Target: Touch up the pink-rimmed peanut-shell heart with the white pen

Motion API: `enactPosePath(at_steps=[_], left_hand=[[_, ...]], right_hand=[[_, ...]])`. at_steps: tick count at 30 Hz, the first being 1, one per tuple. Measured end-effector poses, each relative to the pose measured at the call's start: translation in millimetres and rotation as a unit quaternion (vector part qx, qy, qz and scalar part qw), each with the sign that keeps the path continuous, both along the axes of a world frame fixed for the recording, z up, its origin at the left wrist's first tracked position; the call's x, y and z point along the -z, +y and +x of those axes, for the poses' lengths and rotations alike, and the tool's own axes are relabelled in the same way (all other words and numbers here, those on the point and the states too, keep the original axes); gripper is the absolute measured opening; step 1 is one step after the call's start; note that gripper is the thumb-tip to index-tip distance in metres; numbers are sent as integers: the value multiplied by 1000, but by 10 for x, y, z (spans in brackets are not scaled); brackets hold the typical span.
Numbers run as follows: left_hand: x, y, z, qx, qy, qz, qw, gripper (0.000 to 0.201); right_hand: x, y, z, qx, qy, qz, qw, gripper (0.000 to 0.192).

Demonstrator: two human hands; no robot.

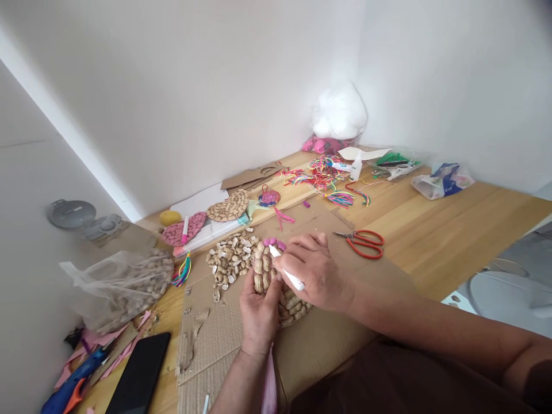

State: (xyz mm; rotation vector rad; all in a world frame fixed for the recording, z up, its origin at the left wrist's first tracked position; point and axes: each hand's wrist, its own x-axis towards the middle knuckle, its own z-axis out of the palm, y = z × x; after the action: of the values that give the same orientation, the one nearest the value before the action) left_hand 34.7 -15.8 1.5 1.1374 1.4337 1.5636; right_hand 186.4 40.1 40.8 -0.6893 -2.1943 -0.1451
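Note:
My left hand (259, 310) grips the near edge of a flat piece covered in peanut shells (264, 270), with a few shells painted pink at its far end. My right hand (317, 273) holds a white marker (288, 269) with its tip on the shells near the pink part. Both hands rest over a sheet of brown cardboard (215, 339). A heap of loose peanut shells (228, 261) lies just left of the piece.
Red scissors (364, 241) lie right of my hands. A plastic bag of peanuts (125, 284), a black phone (140, 376) and a blue glue gun (73, 385) sit at the left. Finished shell hearts (228, 206), coloured threads (321, 175) and a glue bottle (356, 167) lie further back.

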Motion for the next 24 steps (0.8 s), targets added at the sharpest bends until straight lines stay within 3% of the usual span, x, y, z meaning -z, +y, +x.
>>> enactPosePath(at_steps=[11, 19, 24], left_hand=[[-16, -3, 31, -3, -3, 12, 1000, 30], [-23, 18, 9, -15, -23, 15, 1000, 41], [-7, 12, 4, -5, -46, 4, 999, 48]], right_hand=[[-155, -147, -182, 47, -65, 19, 997, 10], [-278, -186, -130, 79, -86, 10, 993, 13], [-198, -160, -7, 36, -74, 5, 997, 12]])
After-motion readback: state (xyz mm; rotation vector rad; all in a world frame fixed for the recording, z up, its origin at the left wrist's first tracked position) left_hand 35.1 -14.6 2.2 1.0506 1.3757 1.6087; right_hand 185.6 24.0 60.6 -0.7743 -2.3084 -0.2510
